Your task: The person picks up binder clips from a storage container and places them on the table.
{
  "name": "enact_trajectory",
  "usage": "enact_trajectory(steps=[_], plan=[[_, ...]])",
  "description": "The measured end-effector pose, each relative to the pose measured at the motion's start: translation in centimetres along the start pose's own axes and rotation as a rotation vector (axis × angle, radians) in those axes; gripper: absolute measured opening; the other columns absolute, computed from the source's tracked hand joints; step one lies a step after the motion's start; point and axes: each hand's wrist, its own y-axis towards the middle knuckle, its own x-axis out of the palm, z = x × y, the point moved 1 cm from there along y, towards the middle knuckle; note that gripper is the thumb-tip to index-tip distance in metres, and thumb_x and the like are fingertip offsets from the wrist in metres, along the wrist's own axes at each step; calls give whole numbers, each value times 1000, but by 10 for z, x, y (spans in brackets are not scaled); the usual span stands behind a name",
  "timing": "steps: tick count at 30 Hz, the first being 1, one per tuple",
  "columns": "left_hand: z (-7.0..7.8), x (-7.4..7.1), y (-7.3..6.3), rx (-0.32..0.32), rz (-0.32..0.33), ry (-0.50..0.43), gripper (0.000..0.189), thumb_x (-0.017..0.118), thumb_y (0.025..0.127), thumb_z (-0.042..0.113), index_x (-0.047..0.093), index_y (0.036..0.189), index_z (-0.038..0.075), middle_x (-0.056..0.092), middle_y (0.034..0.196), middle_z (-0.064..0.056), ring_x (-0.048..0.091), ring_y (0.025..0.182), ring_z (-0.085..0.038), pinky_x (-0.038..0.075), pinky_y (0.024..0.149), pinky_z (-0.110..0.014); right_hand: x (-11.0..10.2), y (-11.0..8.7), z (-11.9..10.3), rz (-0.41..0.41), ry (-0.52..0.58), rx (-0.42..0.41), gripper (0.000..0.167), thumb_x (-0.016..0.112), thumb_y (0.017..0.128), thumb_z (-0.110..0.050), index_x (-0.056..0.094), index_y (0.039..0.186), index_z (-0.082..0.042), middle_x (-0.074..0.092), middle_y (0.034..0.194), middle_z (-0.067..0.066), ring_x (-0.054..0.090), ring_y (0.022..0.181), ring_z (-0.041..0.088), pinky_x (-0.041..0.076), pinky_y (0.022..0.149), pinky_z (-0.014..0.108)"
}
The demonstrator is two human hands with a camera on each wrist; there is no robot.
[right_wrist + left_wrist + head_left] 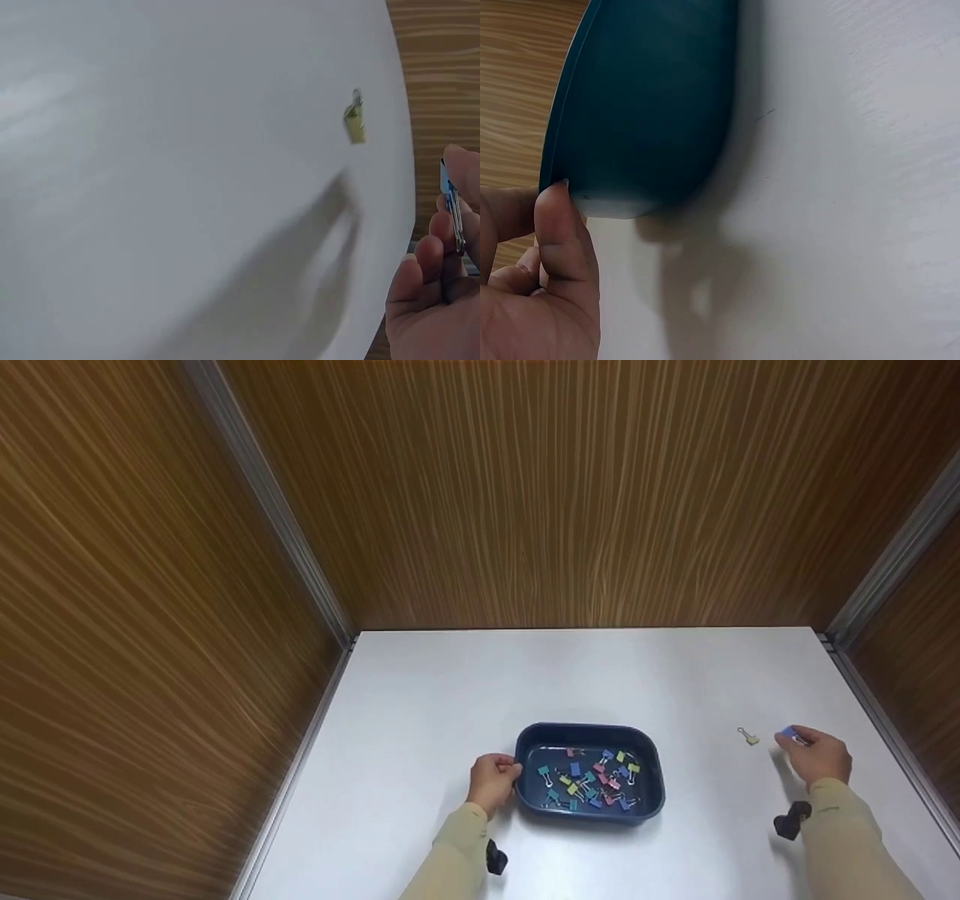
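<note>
A dark blue rectangular tray (589,818) stands on the white table with several binder clips (590,776) in pink, yellow, green and blue scattered inside. My left hand (492,784) pinches the tray's left rim; the left wrist view shows the thumb (561,232) against its outer wall (645,105). Over at the right, my right hand (819,756) holds a blue binder clip (445,180) between thumb and fingers, above the table. A yellow binder clip (752,739) lies on the table just left of that hand.
The white table (420,690) is bounded by wood-grain panels at the back (585,510), left and right, with grey metal rails (300,547) at the corners. A small black device (792,820) sits at the right wrist, another (496,857) at the left.
</note>
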Motion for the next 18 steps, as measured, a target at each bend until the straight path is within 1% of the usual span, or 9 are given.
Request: enact_trajectory(steps=[3, 7, 12, 14, 18], plan=[[1, -1, 1, 9, 11, -2, 12, 65, 90, 9, 63, 100, 2, 61, 80, -4, 57, 60, -13, 47, 50, -25, 2, -1, 4, -26, 9, 38, 67, 55, 95, -40, 38, 141, 5, 36, 143, 31, 33, 131, 50, 33, 104, 57], [2, -1, 2, 23, 15, -12, 12, 65, 91, 9, 63, 100, 2, 61, 81, -4, 56, 59, -13, 46, 49, -25, 5, -1, 6, -31, 2, 65, 68, 56, 94, -41, 38, 141, 5, 35, 144, 31, 33, 131, 50, 33, 103, 58], [3, 2, 3, 25, 22, -3, 15, 66, 90, 9, 63, 102, 0, 62, 81, -4, 56, 56, -14, 45, 47, -25, 9, 2, 17, -102, -2, 111, 73, 54, 93, -45, 33, 144, 3, 31, 146, 31, 31, 131, 52, 33, 102, 59], [4, 3, 4, 20, 24, 8, 15, 66, 90, 9, 63, 102, 0, 63, 81, -4, 56, 56, -14, 45, 46, -25, 11, 3, 23, -132, 10, 134, 74, 53, 94, -46, 31, 146, 2, 31, 147, 30, 31, 131, 52, 34, 101, 60], [6, 6, 6, 17, 19, 18, 14, 65, 91, 10, 63, 102, 2, 62, 81, -4, 56, 57, -14, 45, 48, -25, 12, 3, 30, -136, 13, 136, 72, 53, 94, -45, 34, 144, 3, 35, 144, 30, 36, 128, 51, 36, 99, 60]])
